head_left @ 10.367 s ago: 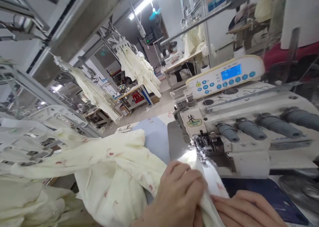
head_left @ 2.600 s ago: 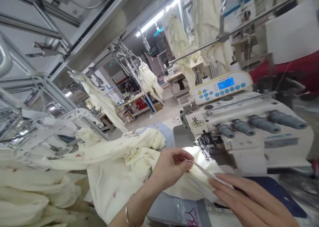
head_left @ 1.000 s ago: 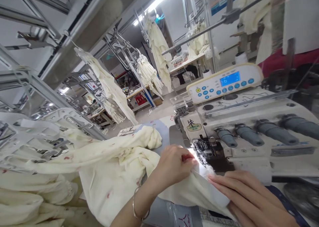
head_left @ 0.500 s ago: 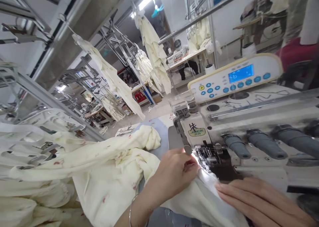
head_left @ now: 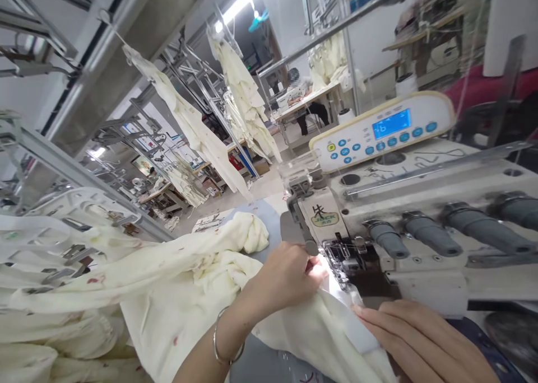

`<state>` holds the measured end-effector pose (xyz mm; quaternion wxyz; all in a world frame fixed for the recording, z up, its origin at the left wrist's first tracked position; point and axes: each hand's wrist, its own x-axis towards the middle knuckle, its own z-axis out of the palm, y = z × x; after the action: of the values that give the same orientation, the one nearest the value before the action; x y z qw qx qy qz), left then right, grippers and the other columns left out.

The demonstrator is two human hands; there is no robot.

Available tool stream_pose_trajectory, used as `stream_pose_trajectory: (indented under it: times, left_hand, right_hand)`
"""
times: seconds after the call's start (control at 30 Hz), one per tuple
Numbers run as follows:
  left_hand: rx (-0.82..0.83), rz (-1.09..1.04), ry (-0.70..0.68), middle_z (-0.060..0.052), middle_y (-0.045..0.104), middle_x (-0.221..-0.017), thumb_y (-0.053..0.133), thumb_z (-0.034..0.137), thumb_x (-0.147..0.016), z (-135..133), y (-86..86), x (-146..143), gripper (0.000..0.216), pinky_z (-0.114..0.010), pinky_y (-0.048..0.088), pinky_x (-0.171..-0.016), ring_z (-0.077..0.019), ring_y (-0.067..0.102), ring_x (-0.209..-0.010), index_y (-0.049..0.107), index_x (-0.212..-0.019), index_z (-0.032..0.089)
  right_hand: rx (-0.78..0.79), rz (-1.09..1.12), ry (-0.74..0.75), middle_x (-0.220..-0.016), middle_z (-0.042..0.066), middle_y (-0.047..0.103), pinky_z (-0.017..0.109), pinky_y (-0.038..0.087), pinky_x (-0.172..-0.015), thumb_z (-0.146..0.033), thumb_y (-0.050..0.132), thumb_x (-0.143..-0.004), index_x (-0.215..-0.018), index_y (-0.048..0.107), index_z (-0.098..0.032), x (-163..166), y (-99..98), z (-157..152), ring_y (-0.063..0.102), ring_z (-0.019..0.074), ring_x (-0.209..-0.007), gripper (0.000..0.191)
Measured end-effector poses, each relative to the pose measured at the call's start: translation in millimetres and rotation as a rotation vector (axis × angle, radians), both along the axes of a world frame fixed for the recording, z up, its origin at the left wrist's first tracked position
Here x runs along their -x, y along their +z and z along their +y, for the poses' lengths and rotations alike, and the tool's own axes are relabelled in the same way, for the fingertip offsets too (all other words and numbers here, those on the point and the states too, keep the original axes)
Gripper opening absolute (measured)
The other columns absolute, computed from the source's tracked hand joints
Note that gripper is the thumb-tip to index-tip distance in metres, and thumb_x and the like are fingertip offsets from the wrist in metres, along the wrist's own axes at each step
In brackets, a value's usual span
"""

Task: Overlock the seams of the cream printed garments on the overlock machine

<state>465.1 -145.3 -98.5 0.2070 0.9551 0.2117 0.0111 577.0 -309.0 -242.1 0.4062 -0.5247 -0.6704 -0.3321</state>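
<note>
A cream garment piece (head_left: 319, 327) with small reddish marks lies over the bed of an overlock sewing machine (head_left: 325, 215), its pale edge running beside the lit presser foot (head_left: 342, 271). My left hand (head_left: 290, 271), with a silver bangle on the wrist, is closed on the cloth just left of the needle area, fingertips curled in. Nearer to me, my right hand (head_left: 424, 338) grips the cloth's edge at its fingertips, the fingers long and close together; its thumb is hidden.
A control panel (head_left: 382, 128) with a blue screen tops the machine. Grey thread-tension knobs (head_left: 386, 237) line its front. More cream cloth (head_left: 168, 316) is bunched at left, beside white hangers (head_left: 84, 204). Garments (head_left: 189, 120) hang from overhead rails, and a person (head_left: 294, 94) sits at another machine.
The cloth and my right hand have shifted slightly, with the fingertips nearer the presser foot. My left hand stays on the cloth beside the needle area. The view has turned slightly.
</note>
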Motion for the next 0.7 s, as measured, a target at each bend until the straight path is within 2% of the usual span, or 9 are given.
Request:
stream_pose_trajectory:
  times: [0.1, 0.2, 0.27, 0.37, 0.43, 0.57, 0.7]
  left_hand:
    - [0.02, -0.079, 0.043, 0.006, 0.017, -0.052, 0.05, 0.016, -0.074, 1, -5.4, -2, 0.038, -0.029, 0.013, -0.05, -0.0086, 0.014, -0.052, 0.015, -0.058, 0.018]
    - [0.026, -0.082, 0.056, 0.006, 0.015, -0.053, 0.048, 0.013, -0.07, 2, -7.1, 3, 0.036, -0.029, 0.012, -0.049, -0.0089, 0.014, -0.052, 0.016, -0.056, 0.019]
    - [0.049, -0.03, 0.048, 0.006, 0.02, -0.05, 0.048, 0.014, -0.068, 2, -5.8, 9, 0.029, -0.027, 0.013, -0.047, -0.0083, 0.018, -0.05, 0.024, -0.052, 0.018]
    - [0.055, -0.056, 0.083, 0.005, 0.037, -0.048, 0.05, 0.015, -0.069, 1, -6.1, 12, 0.019, -0.025, 0.021, -0.048, -0.008, 0.032, -0.049, 0.042, -0.052, 0.018]
    - [0.028, -0.148, 0.114, 0.005, 0.037, -0.048, 0.051, 0.015, -0.071, 1, -10.5, 9, 0.025, -0.025, 0.022, -0.05, -0.0082, 0.032, -0.05, 0.037, -0.05, 0.017]
    - [0.005, -0.226, 0.152, 0.006, 0.023, -0.049, 0.05, 0.017, -0.075, 6, -24.6, -6, 0.04, -0.026, 0.017, -0.048, -0.0077, 0.022, -0.049, 0.019, -0.051, 0.019]
    - [0.008, -0.247, 0.155, 0.007, 0.025, -0.049, 0.055, 0.021, -0.076, 15, -29.4, -12, 0.042, -0.023, 0.02, -0.046, -0.007, 0.027, -0.047, 0.02, -0.053, 0.02]
  right_hand:
    - [-0.059, 0.129, -0.014, -0.116, 0.012, 0.063, 0.042, 0.043, -0.099, -0.007, 0.047, -0.088, -0.108, 0.063, -0.008, 11, -3.3, 7, 0.056, 0.0256, -0.109, 0.026]
    - [-0.102, 0.21, -0.05, -0.11, 0.011, 0.065, 0.038, 0.047, -0.092, -0.013, 0.045, -0.089, -0.105, 0.063, -0.012, 17, -3.6, 10, 0.059, 0.0241, -0.103, 0.024]
    - [-0.101, 0.196, -0.07, -0.107, 0.008, 0.067, 0.037, 0.048, -0.094, -0.015, 0.046, -0.089, -0.109, 0.063, -0.016, 20, -3.2, 11, 0.061, 0.0231, -0.101, 0.026]
    - [-0.105, 0.164, -0.081, -0.102, 0.007, 0.069, 0.038, 0.05, -0.094, -0.02, 0.046, -0.089, -0.115, 0.061, -0.02, 20, -4.6, 11, 0.065, 0.0232, -0.096, 0.03]
    - [-0.107, 0.158, -0.099, -0.102, 0.008, 0.068, 0.039, 0.051, -0.092, -0.022, 0.047, -0.089, -0.115, 0.06, -0.019, 18, -7.3, 12, 0.066, 0.0243, -0.095, 0.029]
    - [-0.103, 0.123, -0.149, -0.11, 0.01, 0.066, 0.044, 0.05, -0.091, -0.021, 0.05, -0.085, -0.103, 0.063, -0.02, 14, -11.9, 14, 0.062, 0.0264, -0.101, 0.023]
    - [-0.08, 0.13, -0.15, -0.111, 0.009, 0.065, 0.04, 0.05, -0.09, -0.015, 0.048, -0.084, -0.099, 0.063, -0.018, 17, -3.0, 13, 0.061, 0.0236, -0.101, 0.022]
